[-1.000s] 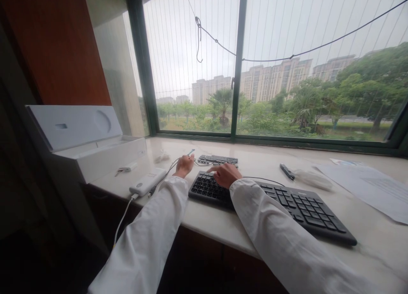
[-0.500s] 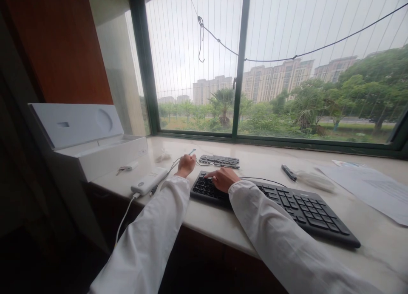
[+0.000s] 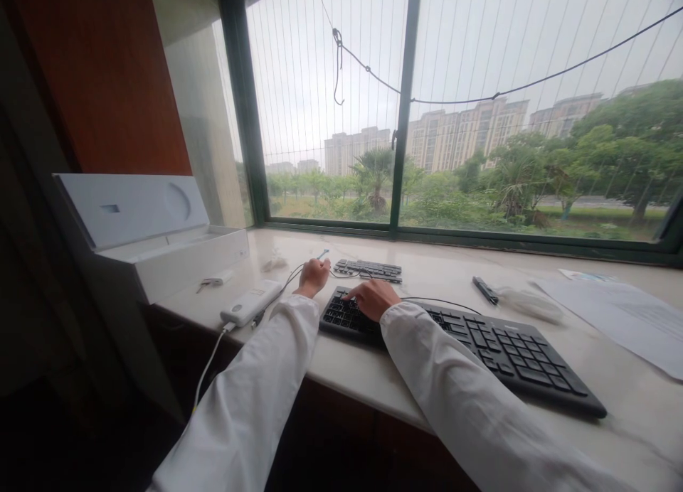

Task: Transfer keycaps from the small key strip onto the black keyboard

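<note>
My left hand (image 3: 314, 275) is closed just above the counter, left of the keyboard. A thin tool with a light-blue end (image 3: 323, 253) sticks out past its fingers; the rest is hidden in the grip. On the left part of the black keyboard (image 3: 526, 357) rests my right hand (image 3: 378, 297), its index finger stretched out onto the keys and nothing visible held. Some keys on that side look stripped of their caps. Several loose black keycaps (image 3: 368, 268) lie in rows behind the keyboard, and a dark cable passes beside them.
To the left lie a white power bank (image 3: 250, 303) with a white cable plugged in, and a small white object with keys (image 3: 216, 281). An opened white box (image 3: 181, 261) stands beyond. On the right are a black stick-like device (image 3: 484, 291), a plastic bag (image 3: 528, 303) and papers (image 3: 613, 318).
The view has shifted very slightly. My right index finger has moved a little over the left keys; my left hand keeps its grip in nearly the same place.
</note>
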A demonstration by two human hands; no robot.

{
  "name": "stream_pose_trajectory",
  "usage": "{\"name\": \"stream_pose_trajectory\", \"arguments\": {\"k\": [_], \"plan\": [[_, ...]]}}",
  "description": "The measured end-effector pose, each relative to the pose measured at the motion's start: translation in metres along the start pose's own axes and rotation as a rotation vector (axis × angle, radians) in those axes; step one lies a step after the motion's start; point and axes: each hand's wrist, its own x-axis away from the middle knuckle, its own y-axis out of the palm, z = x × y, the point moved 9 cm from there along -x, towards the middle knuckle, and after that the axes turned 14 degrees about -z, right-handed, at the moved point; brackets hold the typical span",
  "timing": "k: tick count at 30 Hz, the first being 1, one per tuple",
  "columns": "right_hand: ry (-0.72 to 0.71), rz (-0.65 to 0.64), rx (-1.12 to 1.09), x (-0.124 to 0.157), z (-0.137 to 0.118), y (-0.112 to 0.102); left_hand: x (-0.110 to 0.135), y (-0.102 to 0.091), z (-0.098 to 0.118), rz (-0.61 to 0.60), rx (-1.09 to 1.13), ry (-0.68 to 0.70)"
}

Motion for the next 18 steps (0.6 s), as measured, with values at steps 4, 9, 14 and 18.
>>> {"name": "stream_pose_trajectory", "arguments": {"k": [4,9,14,18], "plan": [[0.054,0.053,-0.025,0.002,0.013,-0.005,0.0,0.0,0.0,0.0,0.012,0.005],[0.048,0.004,-0.014,0.001,0.02,-0.002,0.0,0.0,0.0,0.004,0.026,0.01],[0.05,0.051,0.012,0.003,0.014,-0.004,0.0,0.0,0.0,0.012,0.033,0.018],[0.002,-0.034,0.053,-0.001,0.002,0.007,-0.001,-0.001,0.0,0.031,0.034,0.016]]}}
